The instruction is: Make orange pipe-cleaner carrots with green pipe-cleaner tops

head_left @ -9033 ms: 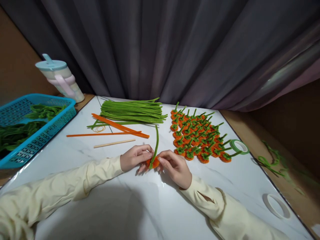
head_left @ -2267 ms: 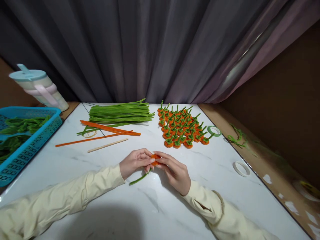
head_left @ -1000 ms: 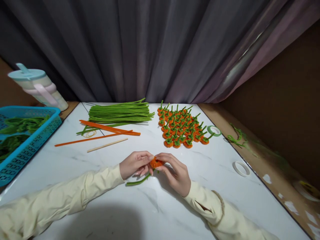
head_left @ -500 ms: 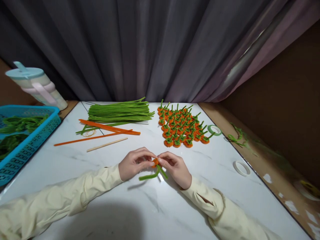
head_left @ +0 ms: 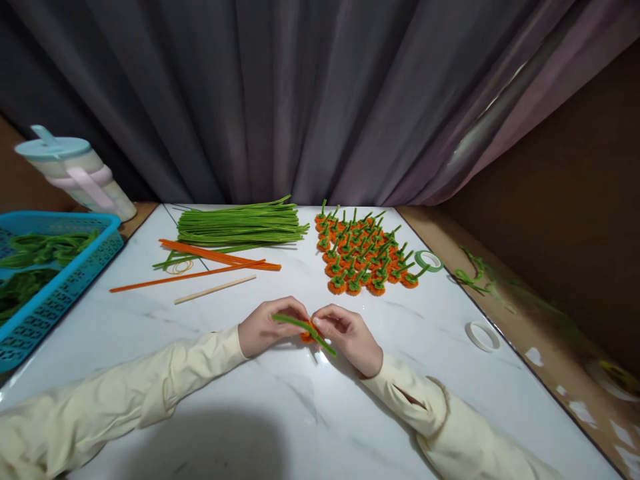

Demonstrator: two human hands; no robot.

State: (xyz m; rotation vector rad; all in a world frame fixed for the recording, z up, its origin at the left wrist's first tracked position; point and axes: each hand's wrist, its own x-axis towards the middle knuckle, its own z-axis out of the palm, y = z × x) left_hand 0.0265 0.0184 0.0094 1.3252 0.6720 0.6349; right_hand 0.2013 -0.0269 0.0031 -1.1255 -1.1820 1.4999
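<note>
My left hand (head_left: 265, 328) and my right hand (head_left: 347, 333) meet at the middle of the white marble table (head_left: 320, 413). Between their fingertips they pinch a small orange pipe-cleaner coil (head_left: 307, 335). A green pipe cleaner (head_left: 295, 325) runs across the coil, over my left fingers and down past my right thumb. Behind my hands, a pile of several finished orange coils with green stems (head_left: 363, 257) lies on the table.
A bundle of green pipe cleaners (head_left: 240, 225), orange pipe cleaners (head_left: 215, 257), a wooden stick (head_left: 215, 290) and a rubber band (head_left: 177, 268) lie at back left. A blue basket (head_left: 55, 280) and a lidded jug (head_left: 75, 170) sit left. Green tape (head_left: 429, 260) and white tape (head_left: 482, 336) lie right.
The green pipe cleaner's free end, which trailed on the table below my hands, has swung up and over my left fingers. Both hands have stayed on the orange coil.
</note>
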